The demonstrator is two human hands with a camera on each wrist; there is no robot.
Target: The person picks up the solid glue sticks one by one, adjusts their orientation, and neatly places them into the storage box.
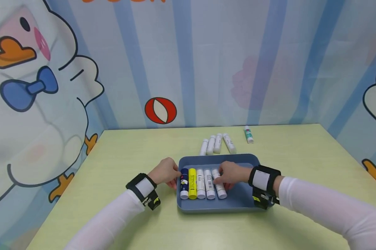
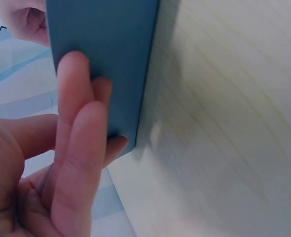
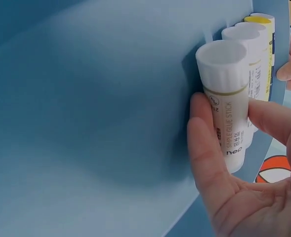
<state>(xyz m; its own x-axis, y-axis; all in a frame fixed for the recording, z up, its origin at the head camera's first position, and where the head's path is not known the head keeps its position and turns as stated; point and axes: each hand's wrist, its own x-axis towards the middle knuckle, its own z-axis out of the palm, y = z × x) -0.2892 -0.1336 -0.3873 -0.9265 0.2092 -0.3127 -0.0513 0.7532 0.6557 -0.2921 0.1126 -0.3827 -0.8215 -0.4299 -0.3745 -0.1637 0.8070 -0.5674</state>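
Note:
A blue-grey tray (image 1: 244, 203) lies on the table. In it, from the left, are a dark blue glue stick (image 1: 184, 184), a yellow one (image 1: 192, 184) and white ones (image 1: 201, 184) side by side. My right hand (image 1: 234, 172) pinches the rightmost white glue stick (image 3: 229, 116) between thumb and fingers; it leans slightly, its lower end toward the right. My left hand (image 1: 165, 172) holds the tray's left edge, the thumb at the rim and the fingers (image 2: 81, 148) against the outer wall.
Behind the tray several white glue sticks (image 1: 218, 143) lie on the pale table (image 1: 138, 149). A green-and-white glue stick (image 1: 248, 134) lies farther back on the right. A printed cloth backdrop (image 1: 206, 69) rises behind the table.

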